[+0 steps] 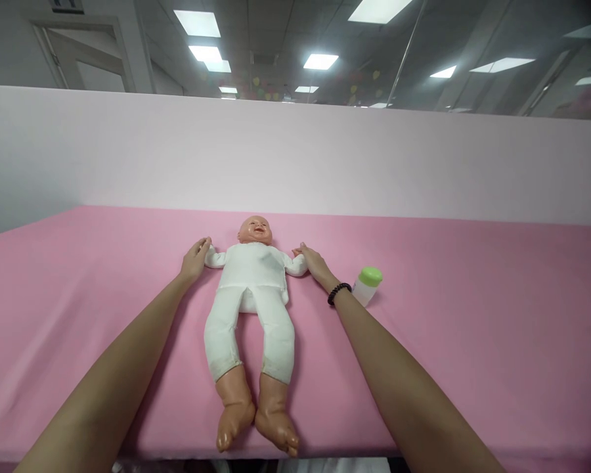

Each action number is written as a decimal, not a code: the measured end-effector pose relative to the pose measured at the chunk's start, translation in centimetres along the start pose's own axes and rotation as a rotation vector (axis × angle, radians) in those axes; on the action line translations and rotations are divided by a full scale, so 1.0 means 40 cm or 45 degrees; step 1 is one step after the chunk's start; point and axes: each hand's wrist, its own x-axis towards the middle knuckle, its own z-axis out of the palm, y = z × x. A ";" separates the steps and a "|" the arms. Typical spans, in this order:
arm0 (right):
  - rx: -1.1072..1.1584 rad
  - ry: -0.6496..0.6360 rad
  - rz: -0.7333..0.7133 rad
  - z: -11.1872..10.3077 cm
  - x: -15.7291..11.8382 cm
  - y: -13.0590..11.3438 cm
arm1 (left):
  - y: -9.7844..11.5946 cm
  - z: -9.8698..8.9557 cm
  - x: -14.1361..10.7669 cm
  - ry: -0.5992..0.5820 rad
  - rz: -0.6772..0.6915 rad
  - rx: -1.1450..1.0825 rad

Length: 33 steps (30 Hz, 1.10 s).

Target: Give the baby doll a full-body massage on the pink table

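The doll (250, 269) lies face up on the pink-covered worktop (473, 315), its head toward the pale partition (295, 157) and its bare feet near the front edge. The left hand (196, 260) is clamped on the end of one doll arm, covering the doll's hand there; the right hand (317, 264) is closed on the other arm's end, a bit of the doll's hand showing past the fingers. How far either grip wraps underneath seems impossible to make out. Behind the right wrist, which wears a black coiled band (339, 294), a green-capped bottle (368, 284) is partly hidden. Both forearms are cut off by the lower border, where dim shapes below the worktop stay unclear
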 end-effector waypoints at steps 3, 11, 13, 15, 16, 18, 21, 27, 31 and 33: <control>0.272 0.051 -0.078 0.002 -0.011 -0.026 | 0.010 -0.003 -0.003 0.085 0.014 -0.182; 0.734 0.266 -0.078 -0.023 -0.023 -0.073 | 0.035 -0.003 -0.013 0.197 0.013 -0.444; 0.719 0.183 -0.132 -0.033 -0.031 -0.082 | 0.042 -0.007 -0.016 0.140 0.043 -0.497; 0.698 0.056 -0.210 -0.042 -0.043 -0.090 | 0.051 -0.013 -0.020 0.104 0.035 -0.536; 0.697 0.001 -0.234 -0.047 -0.050 -0.094 | 0.056 -0.018 -0.022 0.090 0.021 -0.561; 0.708 -0.091 -0.230 -0.057 -0.062 -0.102 | 0.064 -0.032 -0.028 0.013 -0.004 -0.626; 0.695 -0.258 -0.222 -0.079 -0.079 -0.115 | 0.069 -0.063 -0.037 -0.238 -0.011 -0.657; 0.148 -0.815 -0.258 -0.119 -0.094 -0.129 | 0.091 -0.117 -0.051 -0.915 0.081 -0.110; -0.339 -1.159 -0.253 -0.102 -0.089 -0.132 | 0.131 -0.116 -0.058 -1.088 0.253 0.272; -0.397 -1.237 -0.184 -0.085 -0.088 -0.133 | 0.147 -0.111 -0.060 -1.112 0.265 0.331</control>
